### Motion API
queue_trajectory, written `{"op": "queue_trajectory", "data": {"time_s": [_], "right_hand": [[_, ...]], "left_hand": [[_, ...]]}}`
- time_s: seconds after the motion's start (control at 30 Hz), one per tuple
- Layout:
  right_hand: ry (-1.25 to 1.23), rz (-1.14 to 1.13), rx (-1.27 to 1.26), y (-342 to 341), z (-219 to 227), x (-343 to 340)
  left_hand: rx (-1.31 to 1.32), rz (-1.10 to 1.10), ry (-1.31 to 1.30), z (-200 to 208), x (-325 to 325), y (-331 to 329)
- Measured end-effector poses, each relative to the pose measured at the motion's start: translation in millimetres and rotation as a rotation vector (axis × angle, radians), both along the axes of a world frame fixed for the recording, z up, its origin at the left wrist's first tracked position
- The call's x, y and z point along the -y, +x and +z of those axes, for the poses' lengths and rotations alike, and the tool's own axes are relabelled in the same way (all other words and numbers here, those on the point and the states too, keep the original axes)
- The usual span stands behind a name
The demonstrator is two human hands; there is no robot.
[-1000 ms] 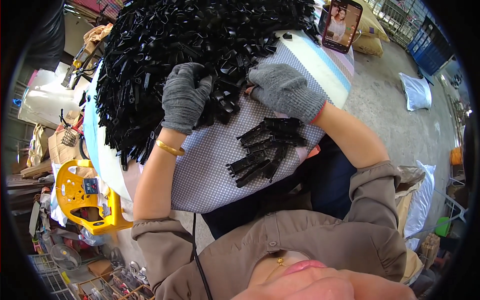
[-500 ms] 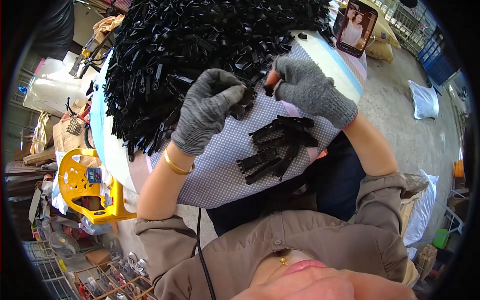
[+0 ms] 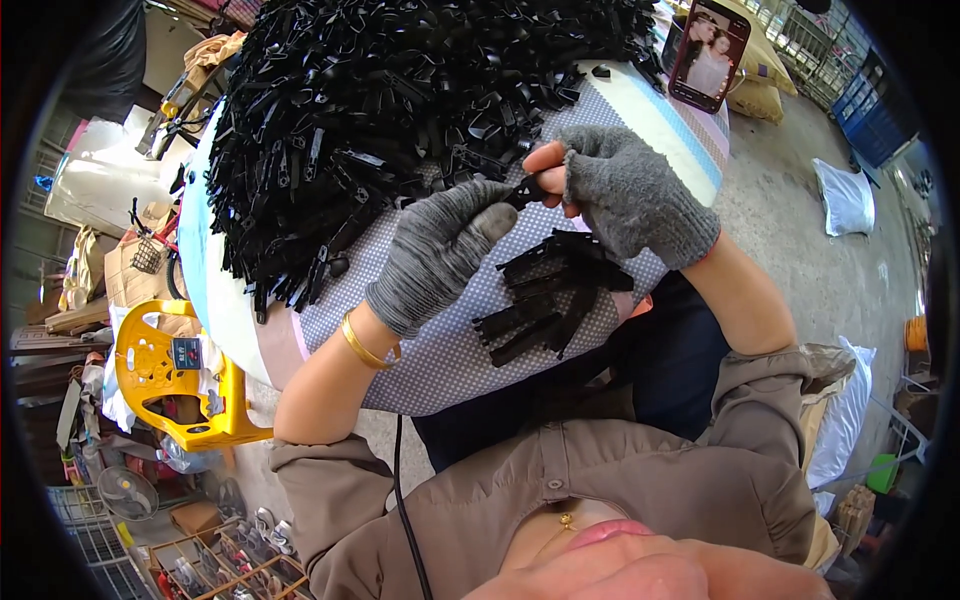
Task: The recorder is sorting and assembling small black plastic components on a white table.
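Observation:
My left hand [image 3: 435, 250], in a grey fingerless glove, is closed at one end of a small black strip-like piece [image 3: 525, 190]. The other end is pinched by the bare fingertips of my right hand [image 3: 635, 190], gloved the same way. Both hands meet over the dotted tablecloth [image 3: 430, 365]; most of the piece is hidden by fingers. Just beyond them rises a big heap of glossy black plastic-like pieces [image 3: 370, 100], some with small holes. Nearer to me, below my right hand, lies a loose bunch of similar black pieces [image 3: 565, 290].
A phone [image 3: 708, 55] stands propped at the table's far right. On the left are a yellow plastic chair [image 3: 140, 365] with a small dark box on it and a fan [image 3: 128, 490]. White sacks [image 3: 845, 197] lie on the concrete floor to the right. A black cord [image 3: 402, 490] hangs before me.
My hands have come together: the left moved down and right, while the right turned its fingertips toward it. A black piece now spans them. The heap and loose bunch look the same.

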State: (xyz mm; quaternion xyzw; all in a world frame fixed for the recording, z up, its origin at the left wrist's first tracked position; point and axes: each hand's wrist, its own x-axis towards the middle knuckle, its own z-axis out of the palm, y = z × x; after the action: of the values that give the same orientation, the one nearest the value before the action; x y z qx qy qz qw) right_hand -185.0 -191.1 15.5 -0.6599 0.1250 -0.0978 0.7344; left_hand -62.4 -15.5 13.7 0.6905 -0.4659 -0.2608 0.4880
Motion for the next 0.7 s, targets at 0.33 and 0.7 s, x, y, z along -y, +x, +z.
{"op": "queue_trajectory", "data": {"time_s": [0.33,0.7], "right_hand": [[-0.118,0.013,-0.016,-2.0,3.3,-0.3],[-0.151,-0.017,0.006,0.4,1.6,-9.0]], "left_hand": [[-0.062,-0.001,0.032,-1.7,1.1,1.4],[-0.106,-0.024,0.089,1.8,-1.4,4.4]]}}
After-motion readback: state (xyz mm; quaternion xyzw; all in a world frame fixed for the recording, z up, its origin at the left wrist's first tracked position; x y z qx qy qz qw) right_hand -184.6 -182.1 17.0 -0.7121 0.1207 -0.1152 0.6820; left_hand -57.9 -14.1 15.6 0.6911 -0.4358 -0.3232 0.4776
